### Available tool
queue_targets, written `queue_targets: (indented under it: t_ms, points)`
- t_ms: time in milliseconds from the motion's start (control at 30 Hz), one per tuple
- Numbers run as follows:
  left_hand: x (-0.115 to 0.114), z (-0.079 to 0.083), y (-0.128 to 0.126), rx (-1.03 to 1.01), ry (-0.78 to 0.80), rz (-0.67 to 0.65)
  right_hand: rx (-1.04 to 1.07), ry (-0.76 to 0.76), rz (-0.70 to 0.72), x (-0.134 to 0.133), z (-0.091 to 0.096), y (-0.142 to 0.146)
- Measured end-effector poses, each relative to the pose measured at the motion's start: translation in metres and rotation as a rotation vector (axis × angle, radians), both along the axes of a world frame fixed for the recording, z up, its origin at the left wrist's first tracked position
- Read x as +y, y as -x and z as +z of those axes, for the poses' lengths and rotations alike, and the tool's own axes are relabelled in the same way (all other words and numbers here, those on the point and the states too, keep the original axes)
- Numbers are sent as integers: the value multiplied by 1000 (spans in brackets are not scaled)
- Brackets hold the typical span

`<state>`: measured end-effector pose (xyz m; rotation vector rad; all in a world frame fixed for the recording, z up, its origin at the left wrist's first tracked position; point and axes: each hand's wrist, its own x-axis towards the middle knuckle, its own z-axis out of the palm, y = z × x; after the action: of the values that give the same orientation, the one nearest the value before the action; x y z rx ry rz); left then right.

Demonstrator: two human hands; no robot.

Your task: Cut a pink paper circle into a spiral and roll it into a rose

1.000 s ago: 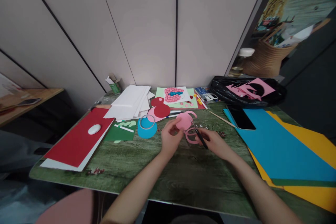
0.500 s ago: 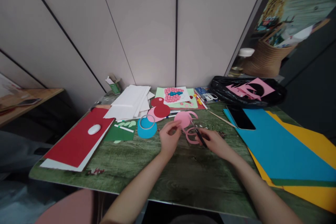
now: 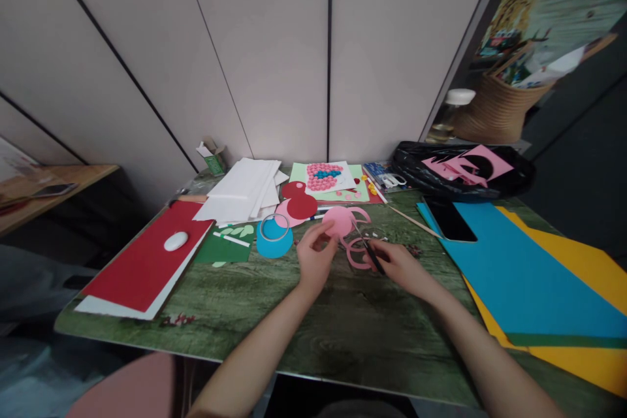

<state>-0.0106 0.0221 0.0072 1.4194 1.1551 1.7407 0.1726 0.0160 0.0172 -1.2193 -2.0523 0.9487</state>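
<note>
Near the middle of the table, my left hand pinches the lower edge of a round pink paper piece. A curved pink strip stands out from the right side of that paper. My right hand is closed around the dark handles of a pair of scissors. The blades point up and left to the paper's right edge; whether they touch it I cannot tell. Under the scissors lies a ring-shaped pink paper offcut on the green wood-look table.
To the left are a roll of tape on blue paper, green paper, red sheets with a white oval object, and white sheets. A phone lies on blue sheets at right. Behind it sits a black bag.
The pink paper has turned slightly and shifted a little left in my left hand. The scissor tips have moved slightly left with it. My right hand is almost still.
</note>
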Motion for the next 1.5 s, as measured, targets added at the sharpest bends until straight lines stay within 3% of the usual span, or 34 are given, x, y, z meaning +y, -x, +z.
queue_targets:
  t_ms: [500,733,1500]
  points:
    - [-2,-1,0,19,14,-83,53,24,-10,-4,4,4]
    - [-2,1,0,7,5,-51,29,23,-28,-1,-1,1]
    - [-2,1,0,-46,5,-28,5,17,20,-2,5,1]
